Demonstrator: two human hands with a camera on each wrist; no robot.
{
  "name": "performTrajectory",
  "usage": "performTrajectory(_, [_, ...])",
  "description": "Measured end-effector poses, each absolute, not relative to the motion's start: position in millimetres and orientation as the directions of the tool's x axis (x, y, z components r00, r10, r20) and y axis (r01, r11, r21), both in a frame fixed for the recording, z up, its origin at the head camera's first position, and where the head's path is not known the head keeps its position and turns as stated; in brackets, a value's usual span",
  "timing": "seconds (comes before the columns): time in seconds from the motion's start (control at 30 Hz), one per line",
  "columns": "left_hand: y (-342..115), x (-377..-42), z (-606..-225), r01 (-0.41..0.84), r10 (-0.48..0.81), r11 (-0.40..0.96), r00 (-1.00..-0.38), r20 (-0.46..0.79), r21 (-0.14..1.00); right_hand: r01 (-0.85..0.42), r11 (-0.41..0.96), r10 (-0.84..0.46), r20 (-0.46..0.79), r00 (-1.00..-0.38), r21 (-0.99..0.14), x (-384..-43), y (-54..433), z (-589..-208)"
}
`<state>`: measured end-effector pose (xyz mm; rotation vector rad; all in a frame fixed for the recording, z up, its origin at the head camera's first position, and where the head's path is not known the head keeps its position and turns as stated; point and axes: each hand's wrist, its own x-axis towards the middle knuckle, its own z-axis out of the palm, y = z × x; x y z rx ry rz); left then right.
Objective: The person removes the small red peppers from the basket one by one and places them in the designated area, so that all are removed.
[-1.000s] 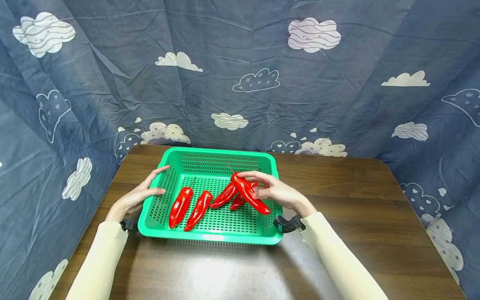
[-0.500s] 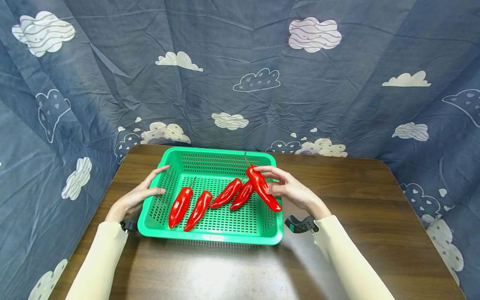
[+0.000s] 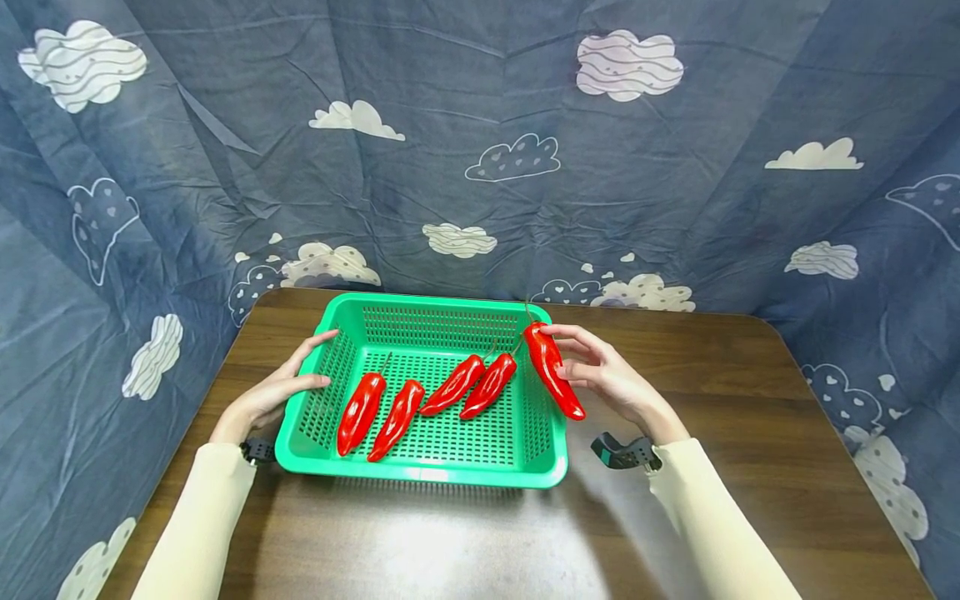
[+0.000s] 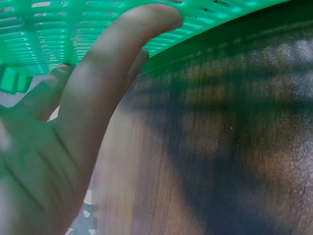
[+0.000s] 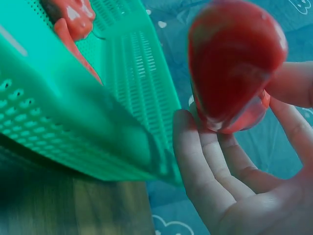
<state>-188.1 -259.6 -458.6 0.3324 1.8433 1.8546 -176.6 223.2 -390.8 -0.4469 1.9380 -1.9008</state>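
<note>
My right hand [image 3: 611, 375] pinches a glossy red pepper [image 3: 551, 371] between thumb and fingers. In the head view, the pepper overlaps the basket's right rim, stem toward the back and tip toward me. The right wrist view shows this red pepper [image 5: 234, 63] end-on beside the green basket's outer wall [image 5: 102, 152]. Several more red peppers [image 3: 362, 414] lie apart inside the green plastic basket [image 3: 420, 475]. At the basket's left rim, my left hand [image 3: 273, 392] holds on with thumb and forefinger reaching over the edge. Seen from the left wrist, its nearest digit [image 4: 98, 78] lies against the slotted wall.
The basket stands on a dark brown wooden table [image 3: 697, 400], which extends to its right and in front. Behind and along the sides hangs a dark blue cloth [image 3: 525, 217] with white clouds. A black band [image 3: 630, 452] is on the right wrist.
My right hand has carried the pepper rightward from above the other peppers to the basket's right rim, uncovering the two peppers beneath. The left hand and basket stay put.
</note>
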Motion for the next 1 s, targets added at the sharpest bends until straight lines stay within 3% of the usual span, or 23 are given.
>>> performTrajectory(0.63, [-261.0, -188.1, -459.3, -0.145, 0.499, 0.07, -0.852, -0.161, 0.987, 0.001, -0.01, -0.422, 0.003, -0.907, -1.0, -168.7, 262.6, -406.4])
performTrajectory(1.0, [-260.6, -187.9, -458.5, -0.16, 0.505, 0.054, -0.847, -0.165, 0.986, 0.038, -0.012, -0.339, -0.032, -0.94, -0.999, -161.2, 275.8, -417.4])
